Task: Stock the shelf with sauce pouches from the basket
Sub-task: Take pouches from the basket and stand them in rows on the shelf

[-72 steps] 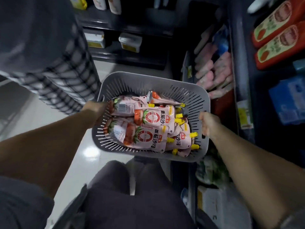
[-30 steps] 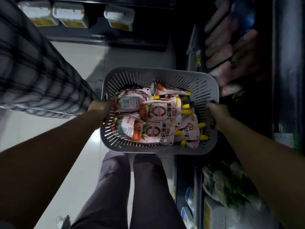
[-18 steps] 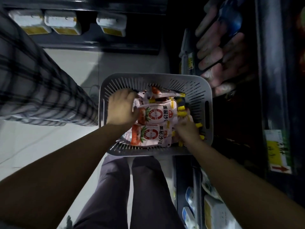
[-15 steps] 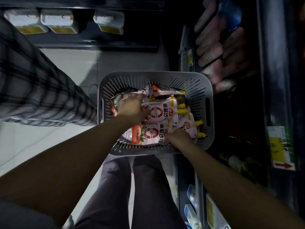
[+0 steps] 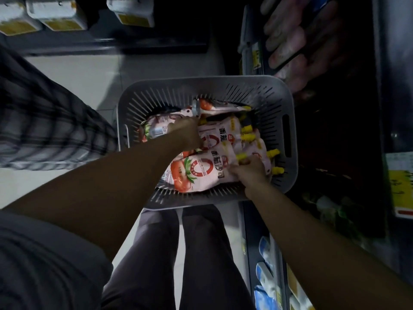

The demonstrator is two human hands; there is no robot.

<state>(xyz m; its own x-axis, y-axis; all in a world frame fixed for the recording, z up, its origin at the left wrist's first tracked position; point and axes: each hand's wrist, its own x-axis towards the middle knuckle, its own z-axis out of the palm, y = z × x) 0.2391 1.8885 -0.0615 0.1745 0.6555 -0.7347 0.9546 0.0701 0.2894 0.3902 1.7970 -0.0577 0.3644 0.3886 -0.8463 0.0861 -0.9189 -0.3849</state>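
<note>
Inside the basket (image 5: 223, 80), near edge: right hand (image 5: 250, 172) grips front sauce pouch (image 5: 201, 173) at its spout end, likely to lift; left hand (image 5: 187, 133) covers far-left pouch (image 5: 156, 130), grip unclear.

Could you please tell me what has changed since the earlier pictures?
Both hands let go of the side handles of the grey slotted plastic basket and moved inward: the left hand reaches among the pink tomato-sauce pouches, the right hand grips the nearest pouch at its yellow-spout end. The basket and its pouches stayed as they were.
</note>
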